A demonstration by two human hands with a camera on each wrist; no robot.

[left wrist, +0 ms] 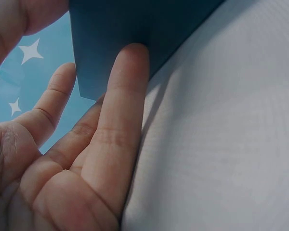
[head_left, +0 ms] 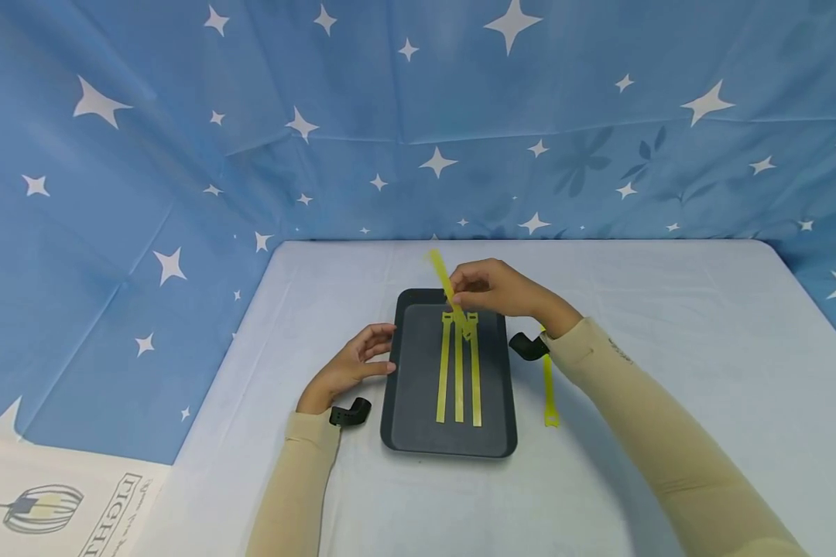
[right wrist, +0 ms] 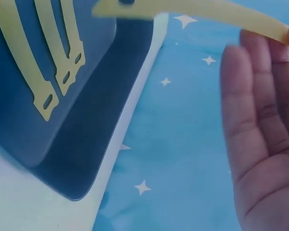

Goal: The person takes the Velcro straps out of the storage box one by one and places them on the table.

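Note:
My right hand [head_left: 489, 286] pinches a yellow cable strap [head_left: 442, 274] above the far part of a dark grey tray [head_left: 411, 402]. In the right wrist view the slotted head of this held strap [right wrist: 183, 8] hangs out over the tray, slightly blurred. Three like straps [head_left: 459, 379] lie side by side lengthwise in the tray, slotted heads at the far end. My left hand [head_left: 354, 360] rests against the tray's left side. In the left wrist view its fairly straight fingers [left wrist: 120, 101] touch the tray's outer wall [left wrist: 111, 62].
Another yellow strap [head_left: 549, 394] lies on the white tabletop [head_left: 704, 371] right of the tray, partly hidden by my right wrist. A blue star-patterned cloth [head_left: 390, 100] hangs behind the table. Printed cream cloth [head_left: 56, 503] shows at lower left.

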